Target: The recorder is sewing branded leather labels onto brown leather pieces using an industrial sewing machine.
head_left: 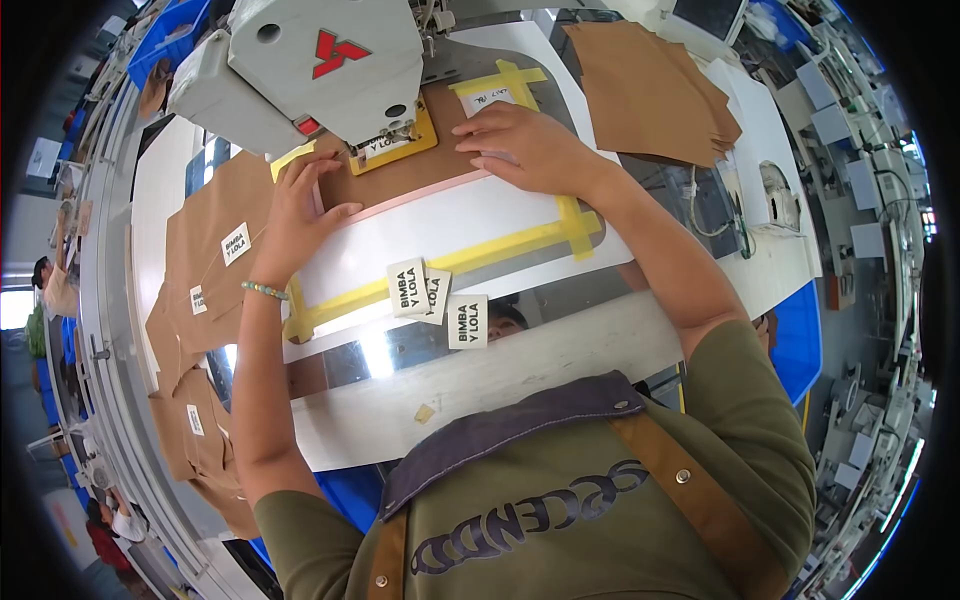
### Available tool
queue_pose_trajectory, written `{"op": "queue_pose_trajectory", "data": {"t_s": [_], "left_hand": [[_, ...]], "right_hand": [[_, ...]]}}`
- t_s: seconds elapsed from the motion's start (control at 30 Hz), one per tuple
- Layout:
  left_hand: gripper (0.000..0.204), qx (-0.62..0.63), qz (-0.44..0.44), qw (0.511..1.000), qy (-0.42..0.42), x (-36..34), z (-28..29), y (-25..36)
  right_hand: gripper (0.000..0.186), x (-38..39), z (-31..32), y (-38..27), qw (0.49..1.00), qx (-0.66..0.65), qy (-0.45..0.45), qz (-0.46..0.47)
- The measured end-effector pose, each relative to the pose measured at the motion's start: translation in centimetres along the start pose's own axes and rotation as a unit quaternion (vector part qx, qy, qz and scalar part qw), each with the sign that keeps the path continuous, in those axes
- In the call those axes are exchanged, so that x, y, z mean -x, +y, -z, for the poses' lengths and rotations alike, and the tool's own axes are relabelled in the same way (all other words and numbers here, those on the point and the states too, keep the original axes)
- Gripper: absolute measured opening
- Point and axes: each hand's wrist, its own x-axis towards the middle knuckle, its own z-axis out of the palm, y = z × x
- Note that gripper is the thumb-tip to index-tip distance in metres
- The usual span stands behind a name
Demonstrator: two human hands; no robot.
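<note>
My left hand (308,205) rests at the left end of a brown panel (370,188), fingers apart near a pink strip (410,203) along its lower edge. My right hand (515,150) lies on the panel's right part, fingers spread. Between them, under the sewing machine head (310,60), a yellow clamp frame (420,128) surrounds a white printed label (383,144). The panel sits on a white template (430,235) edged with yellow tape. Loose white labels (405,287) lie below, toward me.
Brown panels (195,250) with labels are piled at the left, another stack (645,90) at the back right. Blue bins (795,340) stand right and back left. A grey metal casing (780,200) sits at the right. Co-workers (55,280) work at the far left.
</note>
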Motion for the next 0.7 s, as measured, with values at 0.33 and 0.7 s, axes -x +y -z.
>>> {"op": "queue_pose_trajectory", "data": {"t_s": [0.33, 0.7], "left_hand": [[0.047, 0.025, -0.006, 1.0, -0.008, -0.1, -0.2, -1.3], [0.012, -0.094, -0.201, 0.971, 0.085, 0.7, -2.9, 2.9]], "right_hand": [[0.028, -0.1, 4.4, -3.5, 0.997, 0.013, -0.069, -0.014], [0.028, 7.4, 12.2, -1.5, 0.959, 0.239, 0.012, -0.153]]}}
